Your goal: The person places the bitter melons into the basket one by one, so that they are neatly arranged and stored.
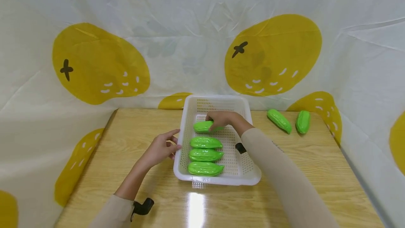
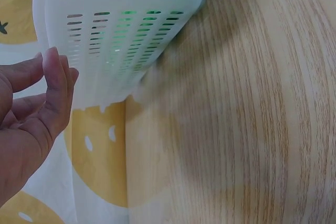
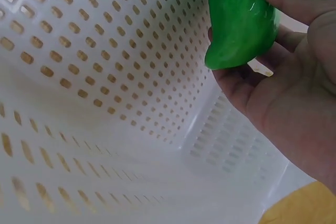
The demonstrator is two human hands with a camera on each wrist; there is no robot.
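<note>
Inside a white perforated plastic basket (image 1: 232, 180), my right hand (image 1: 220, 118) grips a glossy green, ridged bitter melon (image 1: 200, 127) from above. In the right wrist view, the thumb is on one side of that bitter melon (image 3: 241, 22) and fingers are behind it; its pointed tip sticks out past the hand. Three similar bitter melons (image 1: 205, 155) lie side by side nearer the basket's front. My left hand (image 1: 159, 149) is at the basket's left rim, outside it. Its fingertips touch the rim in the left wrist view, with the fingers loosely bent.
Two more green bitter melons, one slanted (image 1: 280, 121) and one nearly upright in view (image 1: 303, 122), lie on the wooden table (image 1: 310, 164) at the back right. A white cloth (image 1: 186, 55) with yellow fruit prints hangs behind and beside the table.
</note>
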